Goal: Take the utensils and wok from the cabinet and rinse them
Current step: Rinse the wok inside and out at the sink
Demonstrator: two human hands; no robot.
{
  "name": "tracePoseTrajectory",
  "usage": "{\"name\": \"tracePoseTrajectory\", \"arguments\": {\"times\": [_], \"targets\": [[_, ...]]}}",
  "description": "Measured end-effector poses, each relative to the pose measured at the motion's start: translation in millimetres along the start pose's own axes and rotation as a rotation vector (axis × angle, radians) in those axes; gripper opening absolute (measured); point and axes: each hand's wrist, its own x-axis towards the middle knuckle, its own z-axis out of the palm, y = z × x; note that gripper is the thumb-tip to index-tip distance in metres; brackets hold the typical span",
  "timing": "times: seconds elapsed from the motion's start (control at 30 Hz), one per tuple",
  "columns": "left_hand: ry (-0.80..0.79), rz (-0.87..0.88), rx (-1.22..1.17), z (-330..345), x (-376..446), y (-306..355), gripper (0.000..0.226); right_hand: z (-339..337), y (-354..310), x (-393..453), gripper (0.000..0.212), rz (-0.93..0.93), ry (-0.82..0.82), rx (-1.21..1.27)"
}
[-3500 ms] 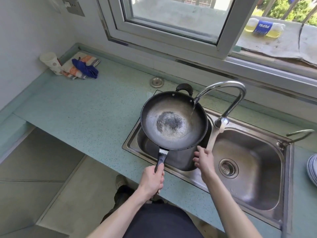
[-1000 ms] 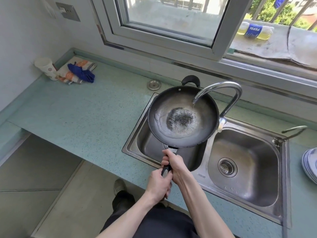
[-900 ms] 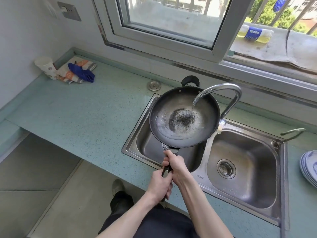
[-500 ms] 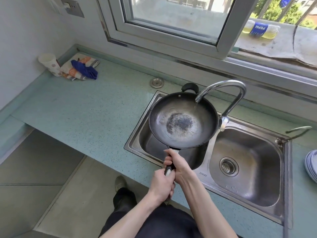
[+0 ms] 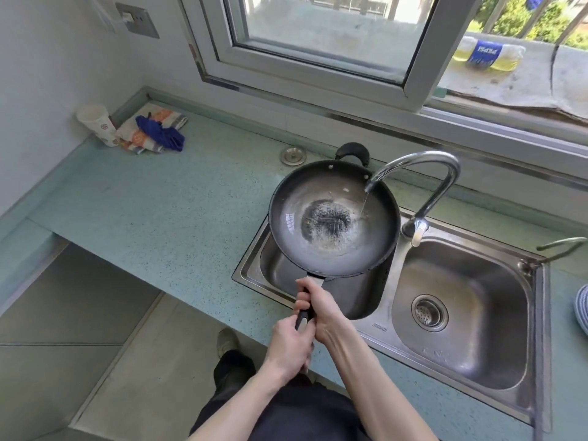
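Over left sink basin (image 5: pixel 273 275), wok (image 5: pixel 334 218) out of cabinet, mid-rinse under running tap (image 5: pixel 423 173); left hand (image 5: pixel 288 343) and right hand (image 5: pixel 321 308) both grip handle. Utensils not visible, likely unrinsed.

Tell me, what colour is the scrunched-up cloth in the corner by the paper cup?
The cloth is deep blue, seen in the head view.

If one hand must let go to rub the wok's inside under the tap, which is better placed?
Probably the right hand: it grips the handle nearer the wok, while the left hand holds the handle's end.
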Motion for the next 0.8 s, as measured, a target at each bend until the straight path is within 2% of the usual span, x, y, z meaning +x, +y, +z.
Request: {"name": "tracePoseTrajectory", "arguments": {"times": [0.17,0.3,0.6,0.8], "targets": [[-0.083,0.008,-0.051,3.4,3.4,11.0,0.031,0.8,-11.8,-6.7,0.026,-0.148,0.158,-0.122],[-0.098,-0.004,-0.075,9.8,2.0,21.2,0.033,-2.0,-19.9,-6.3,0.029,-0.148,0.184,-0.111],[-0.020,-0.033,-0.041,11.0,-8.6,34.6,0.029,-2.7,-22.3,-5.6,0.036,0.106,-0.006,0.099],[0.030,-0.018,0.074,-0.8,-11.1,25.7,0.028,3.6,-10.1,-4.8,0.040,0.187,-0.119,0.165]]}}
